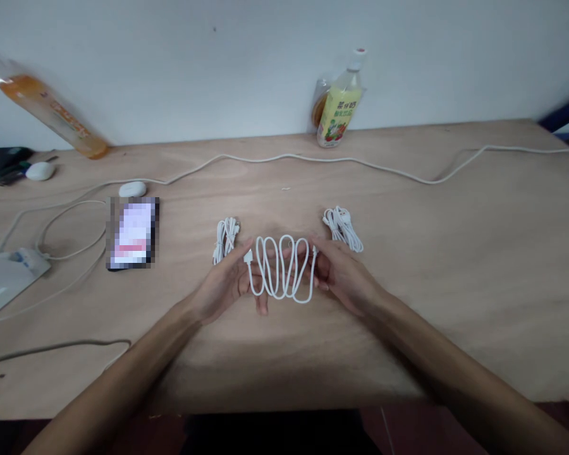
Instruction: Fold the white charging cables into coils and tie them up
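Note:
A white USB cable (pixel 279 297) is laid out in several zigzag loops between my two hands, above the table. My left hand (pixel 220 287) grips its left end, thumb beside the wide USB plug, with fingers reaching underneath the loops. At the other end, my right hand (pixel 348 278) has its thumb near the small plug and its fingers curled behind. Just beyond my left hand lies a bundled white cable (pixel 226 237). A second coiled white cable (pixel 344 229) rests past my right thumb. Some fingers are partly hidden by the loops.
A phone (pixel 133 234) and a white case (pixel 133 189) lie at left, near a white box (pixel 9 284) and loose wires. One long white cord (pixel 289 156) crosses the wooden table (pixel 455 253). Bottles (pixel 339 110) (pixel 52 114) stand along the wall.

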Demonstrator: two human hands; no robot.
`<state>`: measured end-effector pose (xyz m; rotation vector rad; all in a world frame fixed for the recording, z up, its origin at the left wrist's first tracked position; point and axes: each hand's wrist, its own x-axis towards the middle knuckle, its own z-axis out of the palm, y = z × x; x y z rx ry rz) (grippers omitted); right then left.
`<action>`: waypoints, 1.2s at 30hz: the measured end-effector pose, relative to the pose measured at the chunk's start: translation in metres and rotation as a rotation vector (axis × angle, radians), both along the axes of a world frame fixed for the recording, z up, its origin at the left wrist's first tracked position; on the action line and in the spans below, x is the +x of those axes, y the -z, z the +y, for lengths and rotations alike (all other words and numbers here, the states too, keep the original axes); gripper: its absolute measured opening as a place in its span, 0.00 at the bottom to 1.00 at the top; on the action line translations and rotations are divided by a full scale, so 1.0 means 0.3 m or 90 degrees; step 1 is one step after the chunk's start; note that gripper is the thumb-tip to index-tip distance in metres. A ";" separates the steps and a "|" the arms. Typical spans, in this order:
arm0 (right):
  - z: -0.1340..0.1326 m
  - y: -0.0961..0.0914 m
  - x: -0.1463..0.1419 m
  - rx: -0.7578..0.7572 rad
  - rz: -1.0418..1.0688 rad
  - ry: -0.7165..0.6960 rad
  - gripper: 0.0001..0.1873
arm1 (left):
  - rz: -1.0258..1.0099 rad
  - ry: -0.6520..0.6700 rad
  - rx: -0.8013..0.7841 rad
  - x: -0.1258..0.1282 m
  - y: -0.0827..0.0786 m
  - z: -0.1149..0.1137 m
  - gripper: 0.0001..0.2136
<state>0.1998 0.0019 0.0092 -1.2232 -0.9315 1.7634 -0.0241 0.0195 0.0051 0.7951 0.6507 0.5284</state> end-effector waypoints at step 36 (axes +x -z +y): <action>-0.004 0.021 0.004 0.181 -0.043 -0.092 0.23 | 0.063 -0.067 0.063 0.026 -0.033 -0.014 0.19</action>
